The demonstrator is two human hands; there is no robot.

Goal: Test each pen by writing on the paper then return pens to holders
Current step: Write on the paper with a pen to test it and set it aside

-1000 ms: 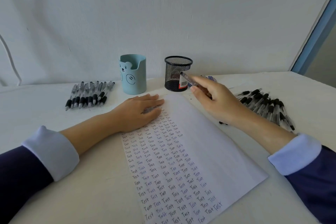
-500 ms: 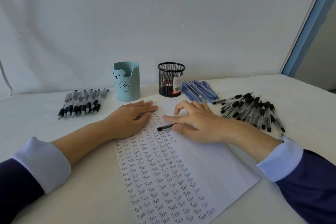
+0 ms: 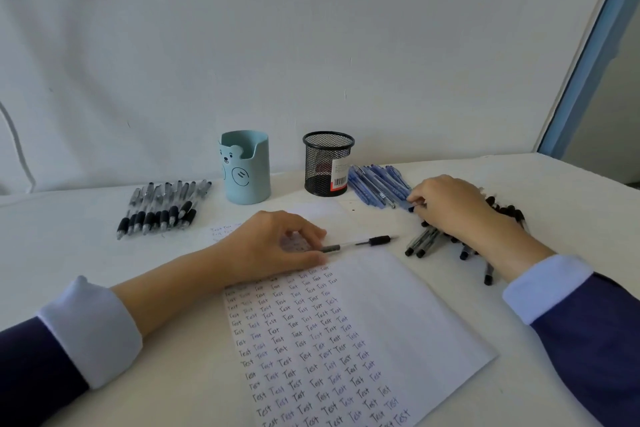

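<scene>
A white paper (image 3: 408, 305) filled with rows of the word "Test" lies on the table in front of me. A black pen (image 3: 360, 242) lies across its top edge. My left hand (image 3: 273, 246) pinches that pen's left end with thumb and curled fingers. My right hand (image 3: 446, 204) rests over a pile of black pens (image 3: 424, 241) at the right. Its curled fingertips pinch the near end of a pen in the blue pens (image 3: 374, 184) pile. A light blue bear holder (image 3: 246, 170) and a black mesh holder (image 3: 327, 163) stand behind the paper.
A row of black-grip pens (image 3: 159, 210) lies at the left on the white table (image 3: 86, 253). A white wall stands close behind the holders. A blue door frame (image 3: 588, 55) rises at the far right.
My right hand laid the black pen on the paper, let go and moved right to the pen piles. My left hand lifted off the paper and took hold of the pen's end.
</scene>
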